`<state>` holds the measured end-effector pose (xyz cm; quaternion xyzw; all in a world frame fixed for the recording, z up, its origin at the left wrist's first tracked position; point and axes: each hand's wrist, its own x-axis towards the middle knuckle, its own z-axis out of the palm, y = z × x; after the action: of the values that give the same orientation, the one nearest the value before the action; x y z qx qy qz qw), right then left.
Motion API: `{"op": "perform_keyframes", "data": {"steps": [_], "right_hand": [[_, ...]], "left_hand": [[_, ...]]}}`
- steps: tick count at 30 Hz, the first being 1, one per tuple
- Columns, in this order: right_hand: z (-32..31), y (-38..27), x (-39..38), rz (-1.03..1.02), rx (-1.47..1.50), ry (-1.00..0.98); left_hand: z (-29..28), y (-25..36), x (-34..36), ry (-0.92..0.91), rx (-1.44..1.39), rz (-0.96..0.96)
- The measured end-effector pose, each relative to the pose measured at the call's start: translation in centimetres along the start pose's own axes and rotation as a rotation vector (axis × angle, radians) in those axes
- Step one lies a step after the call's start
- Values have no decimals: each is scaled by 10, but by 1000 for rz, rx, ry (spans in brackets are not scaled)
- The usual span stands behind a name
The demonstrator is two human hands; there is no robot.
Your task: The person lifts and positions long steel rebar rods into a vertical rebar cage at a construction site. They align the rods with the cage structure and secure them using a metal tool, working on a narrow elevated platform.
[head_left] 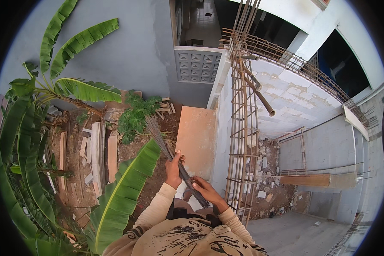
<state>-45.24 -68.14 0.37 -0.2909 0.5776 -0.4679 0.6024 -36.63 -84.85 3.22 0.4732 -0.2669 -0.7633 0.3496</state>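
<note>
Two hands [190, 177], gripping wire bundle [166, 147]

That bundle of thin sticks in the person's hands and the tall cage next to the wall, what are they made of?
The bundle of thin strands looks like dark steel tie wire, dull and unpainted: straight, hair-thin, fanning out at the top. Both the left hand and right hand grip it. The tall cage seems to be steel reinforcing bars, with a rust-brown matte surface.

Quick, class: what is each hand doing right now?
Left hand: closed around the bundle of thin wires.
Right hand: gripping the same bundle lower down.
</note>
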Motion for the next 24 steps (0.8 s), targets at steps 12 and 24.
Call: {"op": "perform_keyframes", "data": {"steps": [12,24], "right_hand": [[17,-32,-43,-16,-174,284],[81,2,-54,-151,51,687]], "left_hand": [[26,-33,-38,-366,274,-45],[-19,-29,-73,-648,474,51]]}}
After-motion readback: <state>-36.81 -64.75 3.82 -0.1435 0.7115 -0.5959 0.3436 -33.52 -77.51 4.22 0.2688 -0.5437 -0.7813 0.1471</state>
